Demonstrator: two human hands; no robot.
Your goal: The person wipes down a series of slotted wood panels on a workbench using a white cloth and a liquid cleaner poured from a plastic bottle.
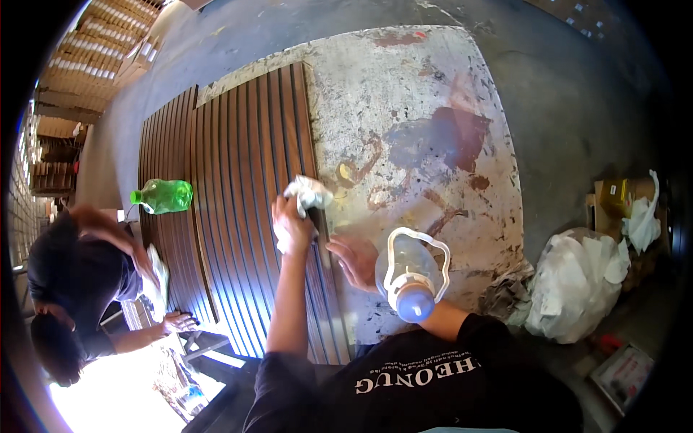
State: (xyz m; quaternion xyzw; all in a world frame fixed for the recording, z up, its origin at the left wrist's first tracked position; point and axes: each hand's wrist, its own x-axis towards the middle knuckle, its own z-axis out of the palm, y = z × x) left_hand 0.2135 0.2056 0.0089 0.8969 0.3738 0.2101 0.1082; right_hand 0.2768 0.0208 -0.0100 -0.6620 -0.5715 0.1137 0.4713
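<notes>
My left hand [291,229] is closed on a crumpled white cloth [310,193]. It rests over the right side of a dark brown slatted panel [249,151]. My right hand [354,260] has its fingers stretched out beside the panel's right edge. I cannot tell whether its fingertips touch that edge. A clear bottle with a blue-grey lid [415,303] and a white carrying loop stands in front of that hand and hides part of it and the wrist.
A second slatted panel [167,130] lies to the left, with a green plastic bottle [164,196] on it. There a co-worker [86,281] holds a pale cloth [155,283]. The worn, stained tabletop [426,79] extends right. A filled plastic bag [577,285] and boxes stand at far right.
</notes>
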